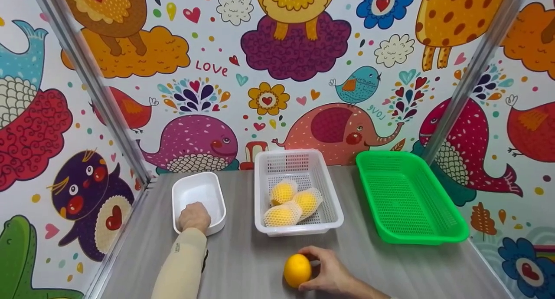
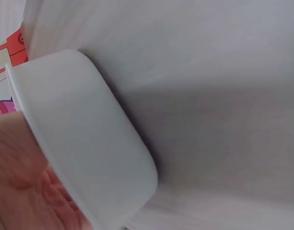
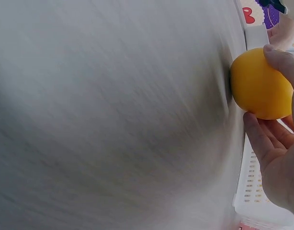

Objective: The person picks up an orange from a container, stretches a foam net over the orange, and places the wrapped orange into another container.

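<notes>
My right hand (image 1: 329, 269) grips a smooth orange (image 1: 298, 271) near the front of the table, with the thumb on one side and fingers on the other. In the right wrist view the orange (image 3: 261, 84) is close to or on the tabletop. My left hand (image 1: 194, 216) reaches down into a white plastic tub (image 1: 220, 223) at the left. Its fingers look curled in the left wrist view, partly hidden behind the tub wall (image 2: 89, 139); whether they hold anything is hidden. Several yellow fruits in white foam nets (image 1: 282, 215) lie in a white perforated basket (image 1: 334, 224) in the middle.
A green perforated basket (image 1: 405, 203) stands at the right of the grey table (image 1: 240, 255). Metal posts (image 1: 110, 121) rise at both sides, and a wall (image 1: 299, 90) with cartoon animals closes off the back.
</notes>
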A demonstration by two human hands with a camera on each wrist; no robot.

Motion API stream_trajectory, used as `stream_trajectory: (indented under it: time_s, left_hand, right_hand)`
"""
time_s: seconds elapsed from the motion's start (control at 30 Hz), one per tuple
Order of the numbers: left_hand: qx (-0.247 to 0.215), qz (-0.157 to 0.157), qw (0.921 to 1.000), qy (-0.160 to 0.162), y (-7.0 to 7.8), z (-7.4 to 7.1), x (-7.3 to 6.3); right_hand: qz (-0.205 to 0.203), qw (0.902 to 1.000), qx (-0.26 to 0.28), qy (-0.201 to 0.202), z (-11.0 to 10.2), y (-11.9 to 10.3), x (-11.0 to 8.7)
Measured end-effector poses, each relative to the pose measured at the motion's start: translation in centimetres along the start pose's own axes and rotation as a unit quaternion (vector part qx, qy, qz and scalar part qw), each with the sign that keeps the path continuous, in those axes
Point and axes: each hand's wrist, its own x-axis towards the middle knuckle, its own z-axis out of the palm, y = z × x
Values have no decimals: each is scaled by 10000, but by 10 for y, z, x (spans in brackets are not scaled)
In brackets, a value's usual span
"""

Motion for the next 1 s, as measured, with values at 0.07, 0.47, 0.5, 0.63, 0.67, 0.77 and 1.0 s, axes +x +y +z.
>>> stream_trajectory:
  time_s: [0.07,0.47,0.5,0.63,0.67,0.77,1.0]
  left_hand:
    - [-54,-29,9999,140,1,1,-1]
    - [-129,58,9976,680,-8,-2,-10]
    - [-139,99,9974,703,-9,-3,-11]
    - [-215,331,9955,861,-13,-4,-15]
    - [-230,399,9949,901,-13,-5,-17]
    - [-245,591,9923,1062,-13,-8,-20]
    - [-121,1120,9767,1827,-11,-15,-28]
  right_hand:
    - [-26,10000,52,-16,1,0,-1]
    - [-106,9997,232,-28,4,-4,0]
    - [-84,9996,258,-28,4,-4,0]
    - [-46,9996,264,-18,3,-3,1]
    - [-48,9998,211,-4,3,-3,1]
    - [-57,10000,23,26,2,-3,0]
    - [49,10000,1,-2,1,-3,-1]
